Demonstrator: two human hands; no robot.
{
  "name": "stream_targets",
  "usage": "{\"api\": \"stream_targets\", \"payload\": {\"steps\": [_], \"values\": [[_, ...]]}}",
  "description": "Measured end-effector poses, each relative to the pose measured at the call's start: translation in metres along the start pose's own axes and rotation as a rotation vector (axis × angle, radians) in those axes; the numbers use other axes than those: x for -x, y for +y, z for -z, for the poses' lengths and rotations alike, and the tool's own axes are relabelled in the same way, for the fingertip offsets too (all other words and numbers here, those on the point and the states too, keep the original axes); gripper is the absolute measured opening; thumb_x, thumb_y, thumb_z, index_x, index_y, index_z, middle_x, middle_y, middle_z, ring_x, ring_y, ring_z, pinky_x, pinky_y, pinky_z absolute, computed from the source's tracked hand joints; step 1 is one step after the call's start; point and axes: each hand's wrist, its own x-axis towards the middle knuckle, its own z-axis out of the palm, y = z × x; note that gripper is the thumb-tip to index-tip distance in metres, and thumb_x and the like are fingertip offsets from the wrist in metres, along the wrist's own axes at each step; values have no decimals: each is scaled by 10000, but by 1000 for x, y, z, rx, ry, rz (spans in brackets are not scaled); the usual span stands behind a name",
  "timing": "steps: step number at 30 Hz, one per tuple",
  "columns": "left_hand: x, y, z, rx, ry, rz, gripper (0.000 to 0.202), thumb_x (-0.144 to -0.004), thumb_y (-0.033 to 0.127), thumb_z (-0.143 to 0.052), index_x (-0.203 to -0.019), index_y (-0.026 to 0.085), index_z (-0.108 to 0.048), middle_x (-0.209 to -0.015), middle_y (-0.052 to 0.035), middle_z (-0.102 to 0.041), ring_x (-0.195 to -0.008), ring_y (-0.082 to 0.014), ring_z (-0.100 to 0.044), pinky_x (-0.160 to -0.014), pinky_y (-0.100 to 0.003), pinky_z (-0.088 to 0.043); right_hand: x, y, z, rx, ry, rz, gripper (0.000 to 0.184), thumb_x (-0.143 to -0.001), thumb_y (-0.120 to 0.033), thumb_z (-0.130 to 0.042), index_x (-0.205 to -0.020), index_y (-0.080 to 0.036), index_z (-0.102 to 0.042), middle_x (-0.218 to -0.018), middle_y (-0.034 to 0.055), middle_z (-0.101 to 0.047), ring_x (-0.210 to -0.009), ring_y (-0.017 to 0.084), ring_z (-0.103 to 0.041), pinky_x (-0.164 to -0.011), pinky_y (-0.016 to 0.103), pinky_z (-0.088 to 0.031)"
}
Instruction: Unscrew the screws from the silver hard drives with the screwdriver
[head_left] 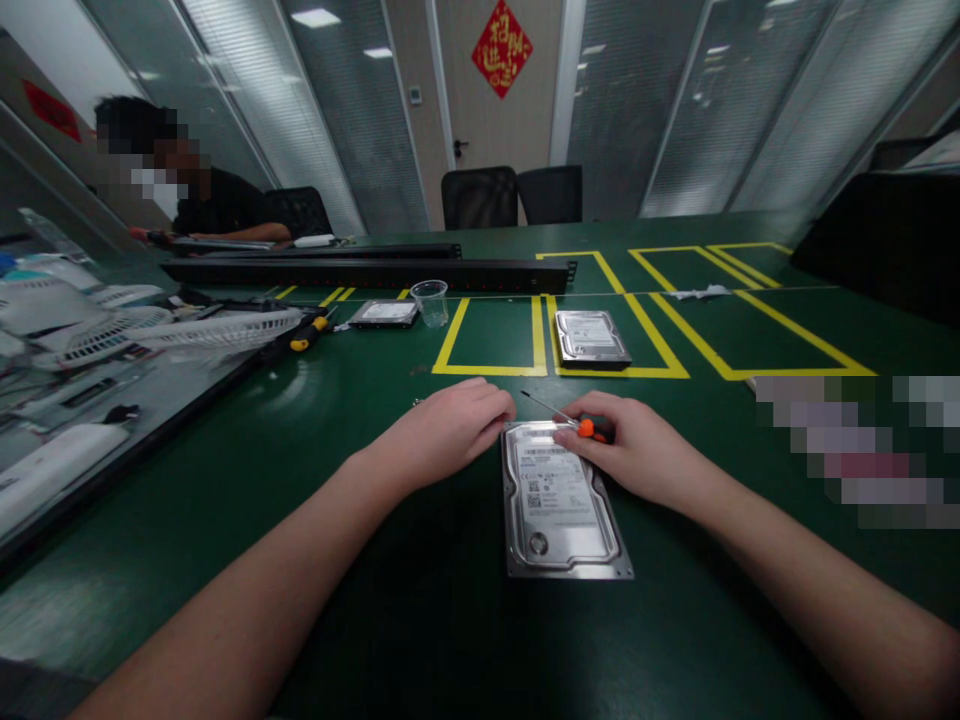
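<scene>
A silver hard drive [560, 498] lies label up on the green table [420, 600] right in front of me. My left hand [450, 425] rests closed at the drive's far left corner, fingertips touching its edge. My right hand [637, 445] grips a small screwdriver [581, 424] with an orange and black handle at the drive's far right corner. The thin shaft points up and to the left, away from the drive.
A second hard drive [591, 338] lies in a yellow-taped box [600, 372]. A third drive [384, 314], a clear plastic cup [431, 302] and a yellow-handled screwdriver [309, 334] sit further left. Long black bars [360, 272] cross the table. Another person [217, 205] sits far left.
</scene>
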Motion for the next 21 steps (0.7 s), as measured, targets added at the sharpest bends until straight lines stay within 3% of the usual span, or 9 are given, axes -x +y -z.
{"api": "stream_targets", "payload": {"steps": [14,21], "values": [[2,1,2,48,-8,-9,120,-1029,186,-516,-1050,183,-634,-1019,-68,-674,-967,-214,-617,-854,-356,-507,0,0,0,4,10,21,210,-939,-409,-687,-1033,-243,-775,-1063,58,-776,-936,235,-718,-830,366,-552],[6,-7,7,98,7,81,186,-960,149,-587,-1135,199,-625,-1093,-61,-689,-997,-206,-652,-879,-356,-525,1,-2,2,4,4,24,225,-940,-415,-681,-1031,-235,-780,-1056,70,-775,-943,251,-712,-837,396,-546]]}}
